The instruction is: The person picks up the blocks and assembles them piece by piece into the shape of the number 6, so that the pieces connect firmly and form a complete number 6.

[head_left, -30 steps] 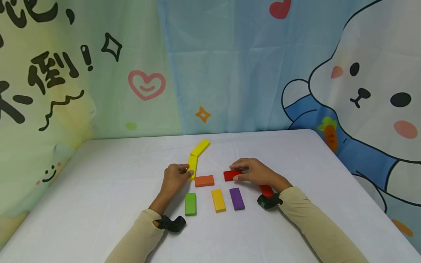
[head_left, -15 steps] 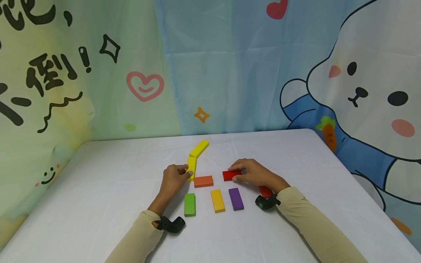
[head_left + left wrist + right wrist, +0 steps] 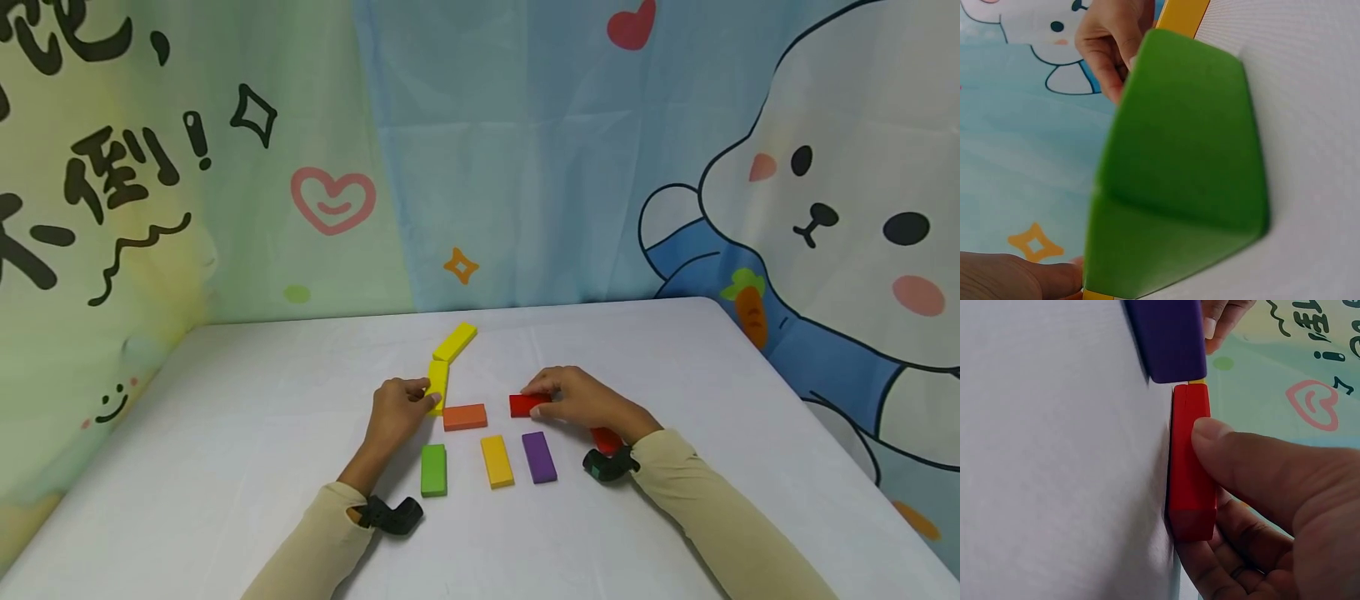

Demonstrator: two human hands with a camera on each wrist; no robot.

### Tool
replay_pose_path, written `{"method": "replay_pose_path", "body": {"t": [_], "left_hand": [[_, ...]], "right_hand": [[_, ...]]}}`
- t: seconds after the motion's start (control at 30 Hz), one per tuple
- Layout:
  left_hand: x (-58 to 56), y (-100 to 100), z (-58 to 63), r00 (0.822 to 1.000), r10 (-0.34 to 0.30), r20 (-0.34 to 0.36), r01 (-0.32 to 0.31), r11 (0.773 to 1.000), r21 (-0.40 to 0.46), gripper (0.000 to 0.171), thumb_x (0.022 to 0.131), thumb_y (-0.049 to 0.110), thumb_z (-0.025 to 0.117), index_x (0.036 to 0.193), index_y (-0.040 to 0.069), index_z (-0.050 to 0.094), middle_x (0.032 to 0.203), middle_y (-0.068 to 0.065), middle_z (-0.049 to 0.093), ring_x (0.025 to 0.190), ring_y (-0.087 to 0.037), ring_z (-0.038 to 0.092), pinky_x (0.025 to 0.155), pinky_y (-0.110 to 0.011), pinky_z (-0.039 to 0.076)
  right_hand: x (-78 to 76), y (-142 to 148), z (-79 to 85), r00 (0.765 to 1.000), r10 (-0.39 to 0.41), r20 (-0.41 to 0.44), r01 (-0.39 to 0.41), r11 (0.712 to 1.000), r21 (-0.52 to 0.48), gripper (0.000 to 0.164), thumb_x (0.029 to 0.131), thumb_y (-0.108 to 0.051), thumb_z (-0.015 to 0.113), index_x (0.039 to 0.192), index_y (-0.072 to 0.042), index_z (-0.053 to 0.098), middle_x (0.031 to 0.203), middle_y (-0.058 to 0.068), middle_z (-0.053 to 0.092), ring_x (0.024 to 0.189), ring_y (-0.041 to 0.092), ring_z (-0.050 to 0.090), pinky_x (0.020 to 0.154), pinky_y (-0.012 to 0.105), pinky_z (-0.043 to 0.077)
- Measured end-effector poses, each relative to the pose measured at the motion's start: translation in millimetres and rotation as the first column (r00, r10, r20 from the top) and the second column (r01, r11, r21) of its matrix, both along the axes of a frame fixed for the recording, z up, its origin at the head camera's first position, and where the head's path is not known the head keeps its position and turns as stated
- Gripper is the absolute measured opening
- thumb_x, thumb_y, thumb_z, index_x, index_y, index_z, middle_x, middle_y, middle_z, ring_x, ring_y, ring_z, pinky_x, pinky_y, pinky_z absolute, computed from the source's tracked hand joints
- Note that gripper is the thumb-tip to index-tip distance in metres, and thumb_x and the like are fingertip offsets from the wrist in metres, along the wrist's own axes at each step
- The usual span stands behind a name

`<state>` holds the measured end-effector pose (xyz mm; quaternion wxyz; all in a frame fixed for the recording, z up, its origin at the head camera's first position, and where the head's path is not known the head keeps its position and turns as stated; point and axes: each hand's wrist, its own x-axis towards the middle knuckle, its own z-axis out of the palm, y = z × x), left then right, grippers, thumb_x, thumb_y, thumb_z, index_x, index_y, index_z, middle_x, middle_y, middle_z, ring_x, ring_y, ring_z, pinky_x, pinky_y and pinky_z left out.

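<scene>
My left hand [image 3: 397,410] pinches the lower of two yellow blocks [image 3: 437,385] between thumb and fingers. The other yellow block [image 3: 455,342] lies slanted at its far end. My right hand [image 3: 581,397] holds a flat red block [image 3: 527,406], thumb on the near side and fingers around the far side, as the right wrist view shows. An orange block [image 3: 465,417] lies crosswise beside the lower yellow one. In the left wrist view, a large green block [image 3: 1179,137] covers most of my left hand, leaving only the thumb side at the corner.
Nearer the person lie the green block, an amber block [image 3: 497,462] and a purple block [image 3: 540,457] in a loose row. A second red block [image 3: 606,439] shows partly under the right wrist. A printed cloth [image 3: 517,167] hangs behind the white table [image 3: 285,433].
</scene>
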<state>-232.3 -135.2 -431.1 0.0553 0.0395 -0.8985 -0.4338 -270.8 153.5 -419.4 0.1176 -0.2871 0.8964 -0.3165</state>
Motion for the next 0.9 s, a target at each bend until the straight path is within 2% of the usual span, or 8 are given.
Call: {"method": "replay_pose_path", "body": {"t": [0.43, 0.7, 0.9], "left_hand": [[0.2, -0.4, 0.6, 1.0, -0.009, -0.007, 0.009, 1.0, -0.001, 0.035, 0.087, 0.012, 0.073, 0.118, -0.003, 0.068, 0.105, -0.015, 0.07, 0.089, -0.022, 0.063, 0.072, -0.029, 0.055], [0.4, 0.7, 0.8, 1.0, -0.013, -0.007, 0.013, 1.0, 0.004, 0.035, 0.087, 0.011, 0.073, 0.118, -0.003, 0.068, 0.105, -0.015, 0.069, 0.089, -0.022, 0.063, 0.072, -0.03, 0.055], [0.8, 0.4, 0.8, 1.0, 0.001, 0.004, -0.001, 1.0, 0.002, 0.035, 0.087, 0.012, 0.074, 0.118, -0.002, 0.068, 0.104, -0.014, 0.069, 0.087, -0.021, 0.062, 0.07, -0.028, 0.055]], "right_hand": [[2.8, -1.7, 1.2, 1.0, 0.012, -0.014, -0.012, 1.0, -0.005, 0.032, 0.087, -0.017, 0.075, 0.119, -0.016, 0.072, 0.111, -0.005, 0.064, 0.103, 0.018, 0.056, 0.089, 0.038, 0.049], [6.6, -4.2, 4.5, 1.0, 0.006, -0.018, -0.006, 1.0, -0.013, 0.033, 0.087, -0.017, 0.075, 0.12, -0.014, 0.071, 0.113, -0.004, 0.065, 0.107, 0.019, 0.057, 0.092, 0.039, 0.049], [6.6, -6.0, 5.1, 1.0, 0.02, -0.022, -0.021, 0.999, -0.034, 0.032, 0.087, -0.016, 0.075, 0.119, -0.014, 0.071, 0.111, -0.005, 0.065, 0.103, 0.017, 0.057, 0.09, 0.037, 0.049]]}}
